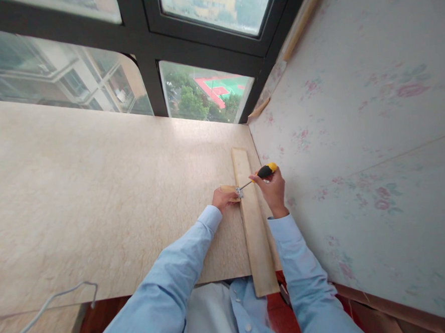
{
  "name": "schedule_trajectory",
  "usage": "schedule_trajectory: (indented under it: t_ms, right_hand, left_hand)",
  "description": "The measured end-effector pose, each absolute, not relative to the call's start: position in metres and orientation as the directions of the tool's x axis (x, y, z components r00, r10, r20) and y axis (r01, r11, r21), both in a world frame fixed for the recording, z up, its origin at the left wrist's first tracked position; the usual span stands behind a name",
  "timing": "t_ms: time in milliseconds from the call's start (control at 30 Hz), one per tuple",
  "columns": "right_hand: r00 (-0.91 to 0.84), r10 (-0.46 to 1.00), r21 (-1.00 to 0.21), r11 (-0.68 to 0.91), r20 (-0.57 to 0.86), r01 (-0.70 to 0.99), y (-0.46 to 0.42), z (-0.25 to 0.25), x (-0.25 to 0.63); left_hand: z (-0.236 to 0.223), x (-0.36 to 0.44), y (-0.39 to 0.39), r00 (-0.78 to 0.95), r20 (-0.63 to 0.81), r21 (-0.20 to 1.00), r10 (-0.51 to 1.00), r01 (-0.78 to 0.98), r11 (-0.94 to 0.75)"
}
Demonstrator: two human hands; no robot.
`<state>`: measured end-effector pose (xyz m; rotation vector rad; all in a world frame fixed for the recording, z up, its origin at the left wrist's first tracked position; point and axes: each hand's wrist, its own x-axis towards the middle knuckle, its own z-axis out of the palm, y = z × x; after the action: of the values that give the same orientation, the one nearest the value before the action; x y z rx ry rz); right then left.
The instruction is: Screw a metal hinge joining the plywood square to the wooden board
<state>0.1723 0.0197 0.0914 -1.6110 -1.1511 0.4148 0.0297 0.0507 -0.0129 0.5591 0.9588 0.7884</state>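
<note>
Marbled worktop [96,194] stretches out left of the long board [259,244], whose near end overhangs the edge; a flowered wall [364,258] rises to the board's right. Along the board's left edge, toward its far half, sits a metal fitting [239,192], with a small wooden piece [227,188] just left of it. The left hand [223,199] closes over that piece, fingertips beside the fitting. Right of the board, the right hand [273,189] grips the screwdriver [267,171] in bent fingers, its shaft slanting leftward to the fitting. Steady pressure along the shaft, with board and piece held firmly together, should keep the tip from slipping. Fingers hide much of the small piece; how the tip seats is too tiny to tell.
</note>
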Motion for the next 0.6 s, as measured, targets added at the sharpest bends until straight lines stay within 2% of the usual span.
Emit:
schedule_trajectory:
  t_ms: [67,167,300,400,500,600]
  right_hand:
    - [0.532,0.777,-0.846,0.000,0.335,0.533,0.023,0.090,0.172]
    - [0.574,0.728,-0.852,0.027,0.375,0.523,0.026,0.090,0.172]
    - [0.590,0.702,-0.852,0.046,0.399,0.521,0.022,0.096,0.174]
    - [0.594,0.692,-0.815,-0.013,0.411,0.579,0.015,0.102,0.178]
    - [0.542,0.743,-0.721,-0.117,0.393,0.683,0.010,0.101,0.188]
    - [0.422,0.860,-0.593,-0.187,0.286,0.783,0.007,0.089,0.200]
  left_hand:
    - [-0.012,0.030,0.051,0.337,-0.510,0.716,0.791,-0.344,0.608]
    - [-0.011,0.030,0.051,0.335,-0.521,0.707,0.785,-0.345,0.617]
    - [-0.010,0.030,0.051,0.325,-0.525,0.703,0.786,-0.356,0.616]
    - [-0.010,0.029,0.051,0.326,-0.524,0.702,0.787,-0.358,0.616]
    - [-0.009,0.028,0.050,0.336,-0.519,0.709,0.786,-0.344,0.615]
    - [-0.008,0.027,0.049,0.313,-0.504,0.751,0.805,-0.302,0.587]
